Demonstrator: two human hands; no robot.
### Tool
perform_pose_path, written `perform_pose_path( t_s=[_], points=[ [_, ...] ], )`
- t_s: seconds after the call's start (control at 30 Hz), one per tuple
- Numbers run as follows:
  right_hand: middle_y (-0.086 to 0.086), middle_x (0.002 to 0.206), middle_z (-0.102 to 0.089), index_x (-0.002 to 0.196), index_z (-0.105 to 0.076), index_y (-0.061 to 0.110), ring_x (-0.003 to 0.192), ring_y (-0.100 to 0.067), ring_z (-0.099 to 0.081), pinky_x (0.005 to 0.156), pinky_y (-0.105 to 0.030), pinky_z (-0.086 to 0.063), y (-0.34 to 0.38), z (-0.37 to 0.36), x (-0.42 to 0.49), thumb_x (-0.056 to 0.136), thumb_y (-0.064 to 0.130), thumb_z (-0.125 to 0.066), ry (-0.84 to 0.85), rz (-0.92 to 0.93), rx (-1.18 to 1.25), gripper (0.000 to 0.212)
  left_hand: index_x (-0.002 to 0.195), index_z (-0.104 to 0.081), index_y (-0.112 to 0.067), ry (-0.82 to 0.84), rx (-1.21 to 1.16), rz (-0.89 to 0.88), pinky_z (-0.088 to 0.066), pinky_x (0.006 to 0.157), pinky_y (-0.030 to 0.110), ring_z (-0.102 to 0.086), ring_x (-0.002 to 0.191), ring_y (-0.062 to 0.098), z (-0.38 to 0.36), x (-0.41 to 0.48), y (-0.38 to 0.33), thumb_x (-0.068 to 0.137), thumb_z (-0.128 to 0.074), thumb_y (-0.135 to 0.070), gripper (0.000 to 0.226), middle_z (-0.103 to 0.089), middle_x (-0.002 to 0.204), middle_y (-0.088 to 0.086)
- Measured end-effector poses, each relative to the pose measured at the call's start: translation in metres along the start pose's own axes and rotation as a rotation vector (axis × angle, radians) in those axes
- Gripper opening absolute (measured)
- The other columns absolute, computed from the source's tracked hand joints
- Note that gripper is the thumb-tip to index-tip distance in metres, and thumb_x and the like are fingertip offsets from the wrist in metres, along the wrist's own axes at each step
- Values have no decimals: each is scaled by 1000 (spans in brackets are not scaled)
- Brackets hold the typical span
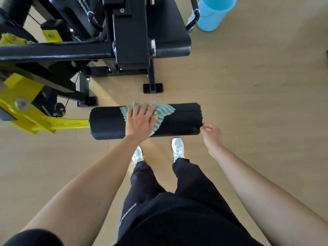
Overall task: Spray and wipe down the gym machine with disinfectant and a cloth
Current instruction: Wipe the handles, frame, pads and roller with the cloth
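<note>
A black roller pad (184,119) sticks out sideways from a yellow lever arm (58,123) of the black gym machine (127,39). A green and white zigzag cloth (165,109) lies over the top of the pad. My left hand (140,119) rests flat on the cloth with fingers spread, pressing it against the pad. My right hand (211,133) pinches the pad's right end between thumb and fingers. No spray bottle shows.
The machine's black seat (168,32) and a curved handle (194,16) stand at the top. A blue bucket (213,13) sits on the wooden floor at the top right. My feet in white shoes (178,146) stand just below the pad.
</note>
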State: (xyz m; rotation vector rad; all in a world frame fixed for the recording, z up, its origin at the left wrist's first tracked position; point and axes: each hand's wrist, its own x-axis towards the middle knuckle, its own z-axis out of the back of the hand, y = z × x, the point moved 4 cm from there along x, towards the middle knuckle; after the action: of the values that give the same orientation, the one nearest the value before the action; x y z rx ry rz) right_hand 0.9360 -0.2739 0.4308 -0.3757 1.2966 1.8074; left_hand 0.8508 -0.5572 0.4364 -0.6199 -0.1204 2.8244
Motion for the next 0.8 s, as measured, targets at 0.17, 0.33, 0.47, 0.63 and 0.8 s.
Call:
perform_pose_path(
  t_s=[0.17,0.33,0.47,0.63,0.8],
  points=[
    [-5,99,-69,104,-70,7,96,-27,-66,78,-31,-48,21,-15,14,94,11,-58,-115,79,-2,15,158,-27,-35,-4,-64,324,-8,128,56,-19,155,39,2,-22,91,106,-14,-61,60,-28,167,8],
    [0,77,-53,77,-56,7,72,-21,-49,67,-34,-38,54,-26,38,94,34,-63,-119,133,-67,33,159,-28,-35,72,-177,614,-6,126,60,-9,154,51,11,-22,141,104,-18,-65,64,-12,172,13],
    [-5,82,-58,78,-56,9,73,-22,-51,68,-35,-43,52,-30,49,92,42,-67,-103,84,-146,38,161,-25,-31,119,-158,669,2,127,59,-4,156,48,13,-12,136,106,-16,-57,62,-8,173,15],
    [2,98,-66,113,-71,15,86,-14,-62,74,-21,-48,41,-18,20,94,24,-72,-105,142,-41,21,159,-29,-33,131,-122,607,10,122,67,-3,158,42,9,-3,113,104,-14,-53,61,-14,172,11],
    [0,102,-69,118,-70,10,92,-15,-67,81,-21,-54,19,-13,0,91,9,-74,-93,126,73,28,156,-35,-34,140,-53,405,2,123,67,-20,156,36,12,17,56,105,-11,-50,59,-35,165,8]
  ],
)
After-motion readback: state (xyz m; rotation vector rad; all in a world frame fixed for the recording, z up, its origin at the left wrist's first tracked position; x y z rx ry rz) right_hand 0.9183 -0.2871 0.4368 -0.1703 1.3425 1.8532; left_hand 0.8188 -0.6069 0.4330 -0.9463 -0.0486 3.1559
